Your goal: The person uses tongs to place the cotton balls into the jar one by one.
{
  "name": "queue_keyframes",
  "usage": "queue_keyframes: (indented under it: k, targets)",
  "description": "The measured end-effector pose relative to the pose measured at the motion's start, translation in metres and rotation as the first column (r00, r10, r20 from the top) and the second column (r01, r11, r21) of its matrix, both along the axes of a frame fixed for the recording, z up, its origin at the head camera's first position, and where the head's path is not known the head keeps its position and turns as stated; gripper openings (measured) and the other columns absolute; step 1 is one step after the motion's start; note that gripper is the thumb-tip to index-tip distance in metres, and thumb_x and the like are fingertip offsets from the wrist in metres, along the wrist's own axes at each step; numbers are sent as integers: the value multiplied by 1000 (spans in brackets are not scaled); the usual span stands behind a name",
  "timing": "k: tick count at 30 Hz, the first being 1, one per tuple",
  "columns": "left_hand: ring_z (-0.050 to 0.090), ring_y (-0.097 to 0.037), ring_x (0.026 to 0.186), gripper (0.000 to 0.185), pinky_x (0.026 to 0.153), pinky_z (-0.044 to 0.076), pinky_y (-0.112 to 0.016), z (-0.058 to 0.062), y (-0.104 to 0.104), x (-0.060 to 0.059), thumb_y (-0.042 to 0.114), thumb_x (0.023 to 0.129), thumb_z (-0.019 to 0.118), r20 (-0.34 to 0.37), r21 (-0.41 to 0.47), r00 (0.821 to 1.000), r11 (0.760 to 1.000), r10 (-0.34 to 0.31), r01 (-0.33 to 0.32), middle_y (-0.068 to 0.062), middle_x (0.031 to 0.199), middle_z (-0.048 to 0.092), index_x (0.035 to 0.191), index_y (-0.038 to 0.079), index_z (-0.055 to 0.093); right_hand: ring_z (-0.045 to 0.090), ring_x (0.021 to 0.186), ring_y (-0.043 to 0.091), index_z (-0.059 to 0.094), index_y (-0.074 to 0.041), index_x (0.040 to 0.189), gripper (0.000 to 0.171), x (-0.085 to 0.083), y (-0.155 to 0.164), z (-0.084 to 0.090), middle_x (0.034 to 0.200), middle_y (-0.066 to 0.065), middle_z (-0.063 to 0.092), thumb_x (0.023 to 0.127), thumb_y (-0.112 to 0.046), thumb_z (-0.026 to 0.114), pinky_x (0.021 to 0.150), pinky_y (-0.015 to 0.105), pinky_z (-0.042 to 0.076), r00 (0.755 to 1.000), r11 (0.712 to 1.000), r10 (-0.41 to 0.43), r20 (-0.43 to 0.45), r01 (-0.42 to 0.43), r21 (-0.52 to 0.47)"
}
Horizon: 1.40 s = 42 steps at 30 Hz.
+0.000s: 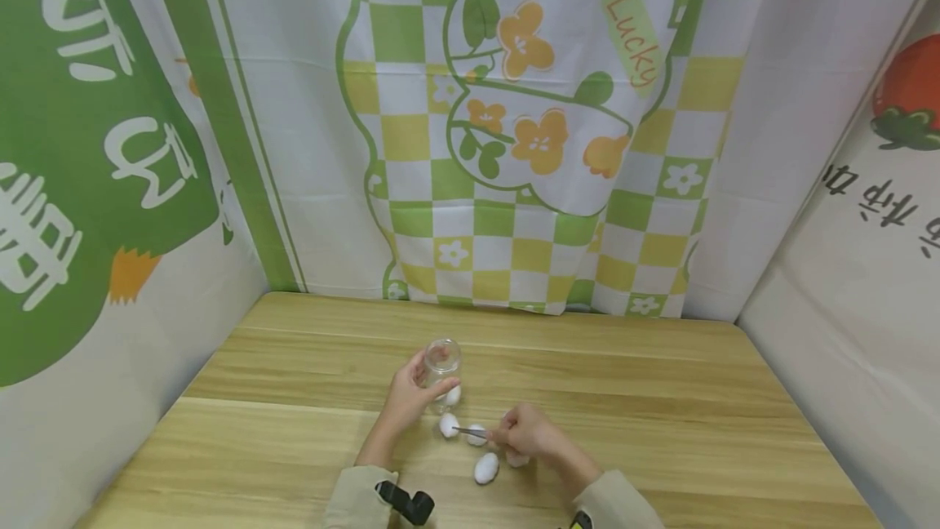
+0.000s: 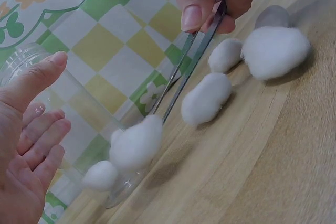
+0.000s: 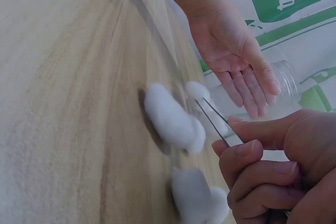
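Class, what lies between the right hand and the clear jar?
In the head view, between the right hand and the clear jar lie the tweezers, a cotton ball at their tips, and a second cotton ball nearer the hand.

Grips the jar (image 1: 448,368) with the left hand (image 1: 408,393) from its left, thumb across the near side, fingers behind. Pinches tweezers (image 1: 470,432) between right thumb and forefinger, with the right hand (image 1: 534,433) right of the jar and nearer, other fingers curled. Angles both forearms inward toward the jar.
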State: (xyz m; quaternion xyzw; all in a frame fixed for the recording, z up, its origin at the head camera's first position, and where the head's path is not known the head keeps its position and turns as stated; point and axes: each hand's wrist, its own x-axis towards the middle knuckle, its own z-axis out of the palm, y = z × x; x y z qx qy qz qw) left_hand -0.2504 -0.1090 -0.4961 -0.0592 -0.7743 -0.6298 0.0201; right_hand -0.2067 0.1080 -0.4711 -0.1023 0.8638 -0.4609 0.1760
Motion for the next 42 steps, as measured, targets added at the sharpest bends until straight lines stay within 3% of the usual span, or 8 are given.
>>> queue_keyframes:
  k: [20,31,42]
  targets:
    - [43,-44,137,75,117,34,-55,0,0,1,25,81,77,-4,-9,1000,1000,7,-7,-24,145,48,143,2,41,38,46,2,63,3,70,24,-1,9,6,51,-7,48,87,-12,68,42,10,26,1000,999,15,3,-15,-49]
    - [38,-45,139,80,117,32,-57,-1,-3,1,28,82,76,0,-19,1000,1000,-22,22,-24,149,42,146,2,36,35,46,1,62,7,71,26,-4,18,13,50,-8,44,88,-12,66,42,11,24,999,996,33,-32,-35,-80]
    - [38,-44,140,80,118,32,-56,0,-2,2,28,81,77,5,-9,1000,1000,-8,8,-22,150,42,146,3,37,38,45,1,61,16,74,29,-3,24,16,49,-9,44,87,-9,66,44,12,27,998,995,25,-56,-30,-95]
